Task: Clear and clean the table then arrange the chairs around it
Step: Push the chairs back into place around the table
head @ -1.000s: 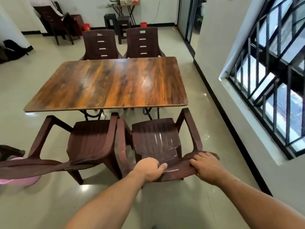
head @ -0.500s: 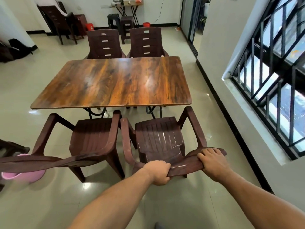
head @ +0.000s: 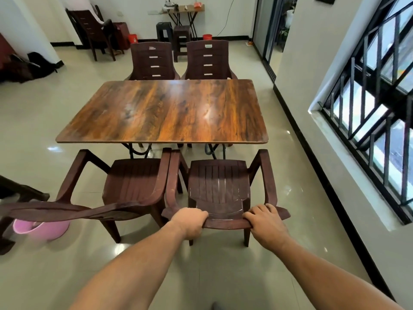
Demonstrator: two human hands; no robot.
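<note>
Evidently for even steering, the left hand and right hand grip the chair by its back, well apart, fingers curled over the edge. Beyond the fingers its seat stands just short of the tabletop, close beside a second chair.

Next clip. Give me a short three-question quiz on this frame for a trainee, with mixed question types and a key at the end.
1. True or false: the left hand and the right hand both grip the backrest of the near right chair.
2. How many chairs stand at the far side of the table? A one, B two, C four.
3. Fill in: the pink tub sits on the floor at the ___ edge of the view.

Key
1. True.
2. B: the two far chairs.
3. Left.
</note>
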